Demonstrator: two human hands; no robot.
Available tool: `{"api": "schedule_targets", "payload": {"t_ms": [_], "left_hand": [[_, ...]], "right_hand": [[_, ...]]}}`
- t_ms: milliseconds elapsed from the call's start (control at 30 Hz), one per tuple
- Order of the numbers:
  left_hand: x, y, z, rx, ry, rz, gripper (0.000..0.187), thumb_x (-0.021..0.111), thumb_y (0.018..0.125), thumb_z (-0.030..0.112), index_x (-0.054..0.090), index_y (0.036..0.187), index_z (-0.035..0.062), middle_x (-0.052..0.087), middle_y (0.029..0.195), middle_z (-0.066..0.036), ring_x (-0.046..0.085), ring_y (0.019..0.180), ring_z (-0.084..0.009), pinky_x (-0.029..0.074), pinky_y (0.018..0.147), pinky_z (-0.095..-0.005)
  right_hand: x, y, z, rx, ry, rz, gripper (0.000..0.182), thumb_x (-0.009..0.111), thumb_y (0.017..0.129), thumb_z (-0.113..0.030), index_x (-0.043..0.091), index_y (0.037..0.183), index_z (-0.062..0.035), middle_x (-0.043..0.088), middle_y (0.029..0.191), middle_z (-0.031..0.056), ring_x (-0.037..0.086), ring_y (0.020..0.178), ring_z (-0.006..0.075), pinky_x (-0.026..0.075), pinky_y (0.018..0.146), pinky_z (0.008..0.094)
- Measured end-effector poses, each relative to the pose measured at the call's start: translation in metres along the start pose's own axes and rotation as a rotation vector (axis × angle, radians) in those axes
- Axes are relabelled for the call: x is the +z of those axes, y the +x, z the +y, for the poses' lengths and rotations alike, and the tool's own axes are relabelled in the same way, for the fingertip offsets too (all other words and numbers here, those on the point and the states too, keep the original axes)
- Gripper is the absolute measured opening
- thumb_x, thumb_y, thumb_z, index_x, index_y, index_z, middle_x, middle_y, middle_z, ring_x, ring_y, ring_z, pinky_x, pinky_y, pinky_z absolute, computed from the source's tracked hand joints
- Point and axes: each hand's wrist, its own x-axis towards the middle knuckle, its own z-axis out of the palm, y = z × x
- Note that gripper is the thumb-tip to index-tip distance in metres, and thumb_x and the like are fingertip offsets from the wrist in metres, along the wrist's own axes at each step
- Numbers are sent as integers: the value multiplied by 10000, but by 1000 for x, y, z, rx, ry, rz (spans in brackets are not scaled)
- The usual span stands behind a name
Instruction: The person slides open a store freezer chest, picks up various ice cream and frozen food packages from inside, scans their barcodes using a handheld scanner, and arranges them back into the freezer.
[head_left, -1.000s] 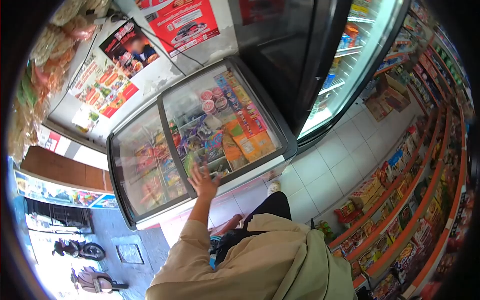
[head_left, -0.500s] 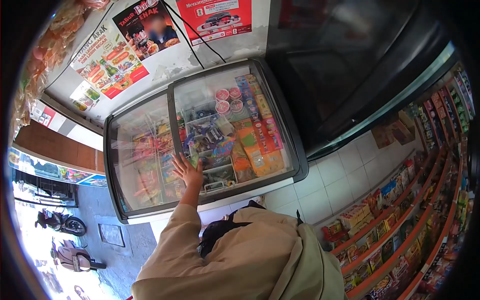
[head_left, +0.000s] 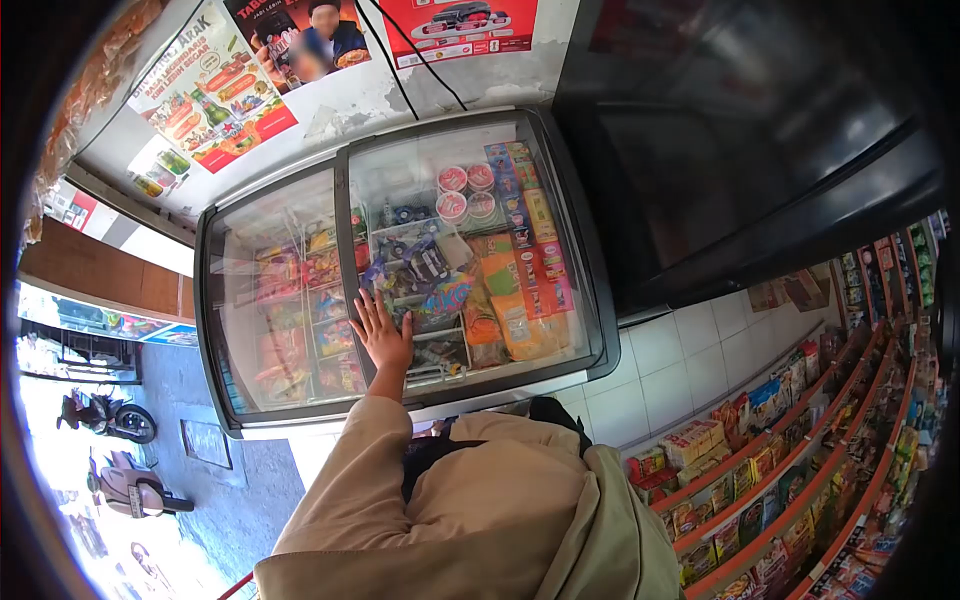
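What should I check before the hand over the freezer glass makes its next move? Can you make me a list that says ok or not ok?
1. Left hand free: ok. Its fingers are spread and it holds nothing.
2. Left hand touching the glass: cannot tell. It is over it, just right of the dark middle bar, but contact isn't clear.
3. Both hands in sight: not ok. The right hand is out of view.
4. Freezer covered: ok. Glass spans both halves.
5. Things inside visible: ok. Tubs with pink lids and an orange packet show through.
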Motion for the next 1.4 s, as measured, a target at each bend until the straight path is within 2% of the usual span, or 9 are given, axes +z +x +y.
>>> {"api": "schedule_targets", "payload": {"t_ms": [300,367,500,667,733,900,967,1033,1400], "left_hand": [[-9,0,2,19,29,46,704,430,877,455,172,1445,130,91,1517,-79,54,1397,-289,26,1105,-507],[-11,-3,-4,20,-26,38,701,440,877,440,171,1445,130,92,1518,-75,54,1397,-287,34,1104,-511],[-25,-12,-34,-71,-53,59,689,462,879,402,175,1444,132,97,1518,-69,55,1397,-285,55,1100,-523],[-19,-72,-126,-744,-2,255,710,382,889,541,189,1438,134,124,1504,-124,119,1380,-299,109,1080,-515],[9,-95,-156,-997,-17,249,744,371,878,584,195,1433,120,146,1492,-155,143,1370,-311,133,1072,-511],[118,-148,-246,-1682,-758,607,543,502,881,425,331,1354,222,57,1399,-285,408,1153,-417,367,934,-501],[91,-150,-226,-1489,-325,220,546,478,905,370,251,1377,215,42,1389,-305,426,1131,-431,402,913,-461],[38,-124,-175,-1575,-567,658,554,425,924,384,185,1390,207,269,1311,-350,441,1113,-449,384,920,-486],[-17,-95,-134,-1676,-533,662,668,346,880,593,198,1390,187,348,1324,-280,471,1118,-446,371,937,-498]], "right_hand": [[111,-87,-180,-613,648,-52,395,567,883,-148,466,1215,41,521,1169,181,543,1024,253,489,839,353],[154,-157,-247,-415,1081,-816,348,541,875,-92,460,1196,16,513,1137,130,541,983,210,486,757,277],[201,-278,-341,-582,1196,-1499,445,546,834,16,439,1264,-15,471,1256,140,459,1170,222,461,905,315],[244,-350,-434,-881,1017,-1435,544,644,782,-138,433,1272,-31,444,1258,184,447,1170,322,400,960,408],[241,-357,-467,-1127,811,-1101,603,646,766,-195,405,1279,12,418,1272,207,382,1208,362,307,1027,435],[254,-368,-520,-1049,713,-1009,615,658,729,-205,434,1263,1,421,1243,195,385,1179,355,293,1031,420],[258,-367,-532,-1085,755,-1093,558,645,731,-214,488,1226,-11,440,1212,205,389,1178,347,300,1027,407],[248,-372,-540,-1076,715,-1043,507,634,734,-231,535,1184,-20,458,1190,206,401,1164,339,308,1019,400],[273,-389,-551,-831,800,-1076,397,602,720,-173,583,1092,-35,508,1103,185,482,1067,334,377,952,394]]}}
